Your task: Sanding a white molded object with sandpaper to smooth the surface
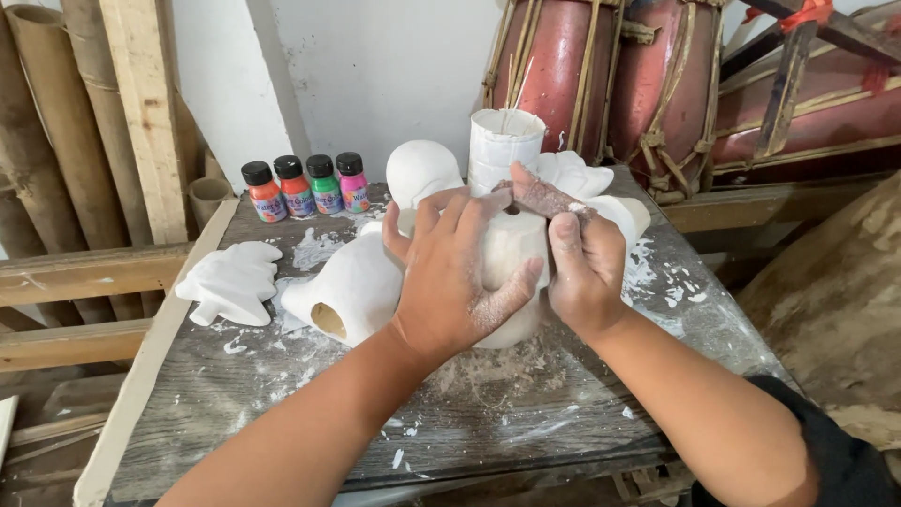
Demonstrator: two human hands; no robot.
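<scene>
Left hand (450, 272) wraps spread fingers around the white plaster figure (511, 258) on the table (526, 404); right hand (582, 268) pinches sandpaper (549, 199) against its top. Figure appears rigid, brittle, dusty; grip the body.

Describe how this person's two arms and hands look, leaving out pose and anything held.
Both forearms are bare. The left hand and right hand wear no gloves, rings or watch, and are dusted with white powder, thickest on the fingers. A dark sleeve shows on the right upper arm.

Matt white plaster figure (511, 258), rough brown sandpaper (544, 197), weathered dusty wooden table (282, 413), glossy plastic paint bottles (310, 186).
</scene>
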